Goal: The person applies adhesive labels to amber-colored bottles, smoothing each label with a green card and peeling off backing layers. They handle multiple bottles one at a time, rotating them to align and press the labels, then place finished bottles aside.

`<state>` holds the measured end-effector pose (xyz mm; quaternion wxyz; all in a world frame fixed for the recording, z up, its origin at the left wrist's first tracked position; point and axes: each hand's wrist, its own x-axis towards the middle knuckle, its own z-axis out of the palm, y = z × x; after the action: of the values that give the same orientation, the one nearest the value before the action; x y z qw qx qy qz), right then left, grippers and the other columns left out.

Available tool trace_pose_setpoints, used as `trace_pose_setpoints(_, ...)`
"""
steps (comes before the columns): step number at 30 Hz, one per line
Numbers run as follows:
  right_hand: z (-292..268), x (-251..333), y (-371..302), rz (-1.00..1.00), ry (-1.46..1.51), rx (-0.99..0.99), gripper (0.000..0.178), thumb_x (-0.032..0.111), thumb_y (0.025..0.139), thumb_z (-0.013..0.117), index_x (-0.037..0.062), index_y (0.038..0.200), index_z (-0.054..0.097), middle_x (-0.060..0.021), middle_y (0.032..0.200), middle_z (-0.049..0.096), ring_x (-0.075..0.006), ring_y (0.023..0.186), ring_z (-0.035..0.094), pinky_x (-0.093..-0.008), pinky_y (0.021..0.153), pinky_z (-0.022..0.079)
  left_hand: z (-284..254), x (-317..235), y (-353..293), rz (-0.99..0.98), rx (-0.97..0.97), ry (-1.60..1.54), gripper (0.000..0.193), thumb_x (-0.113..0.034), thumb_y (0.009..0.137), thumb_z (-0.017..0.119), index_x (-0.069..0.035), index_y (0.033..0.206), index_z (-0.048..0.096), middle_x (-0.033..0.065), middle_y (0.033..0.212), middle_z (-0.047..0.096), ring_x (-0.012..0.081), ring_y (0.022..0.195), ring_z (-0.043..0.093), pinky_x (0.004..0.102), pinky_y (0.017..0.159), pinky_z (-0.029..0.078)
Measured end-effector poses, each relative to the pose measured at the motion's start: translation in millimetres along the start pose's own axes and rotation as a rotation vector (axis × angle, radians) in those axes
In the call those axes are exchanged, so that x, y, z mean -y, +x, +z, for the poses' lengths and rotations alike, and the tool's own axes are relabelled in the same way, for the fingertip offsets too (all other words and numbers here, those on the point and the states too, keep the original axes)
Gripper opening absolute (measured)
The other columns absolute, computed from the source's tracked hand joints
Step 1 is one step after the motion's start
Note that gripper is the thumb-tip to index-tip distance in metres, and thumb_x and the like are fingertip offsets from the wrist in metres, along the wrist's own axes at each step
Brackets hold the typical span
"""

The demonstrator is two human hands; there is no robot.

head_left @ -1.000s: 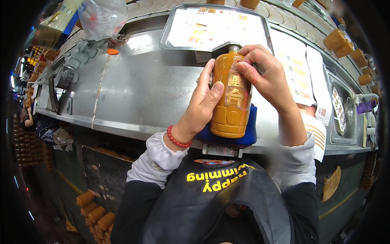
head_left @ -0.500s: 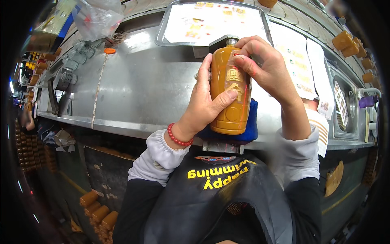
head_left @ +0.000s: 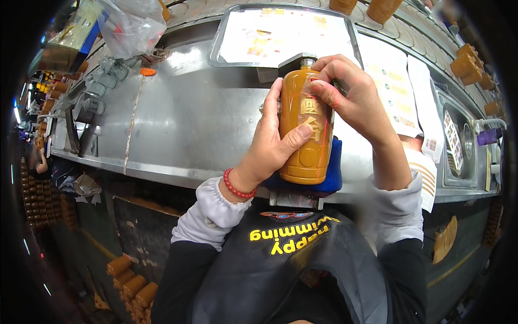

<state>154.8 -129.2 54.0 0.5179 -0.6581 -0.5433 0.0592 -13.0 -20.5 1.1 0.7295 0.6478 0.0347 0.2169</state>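
Orange-brown bottle (head_left: 306, 135) stands upright at frame centre on a blue pad (head_left: 330, 175), left hand (head_left: 272, 146) wrapped round its body, right hand (head_left: 350, 100) pinching near the neck, cap probably hidden.

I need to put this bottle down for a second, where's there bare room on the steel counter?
The widest bare steel lies left of the left hand, between it and the fittings at the far left. Right of the right hand, papers cover the top. The blue pad sits under the bottle.

left hand (head_left: 275, 146) grips amber bottle (head_left: 305, 135) upright; right hand (head_left: 350, 100) pinches neck.
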Motion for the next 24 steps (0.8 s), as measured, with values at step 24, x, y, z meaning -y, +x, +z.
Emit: trace_pose_setpoints(24,-0.3,1.2,3.4,0.045,0.009,-0.021,0.019,0.012,0.087,0.074,-0.0004,0.083,0.060,-0.0096,0.090,0.063,-0.0189,0.078,0.061,-0.0308,0.071,0.050,1.5,-1.9,0.8,-0.015,-0.019,0.018,0.097,-0.038,0.094,0.068,0.008,0.154,0.008,0.0240,0.151,0.035,0.0302,0.140,0.037,0.0396,0.116,0.030)
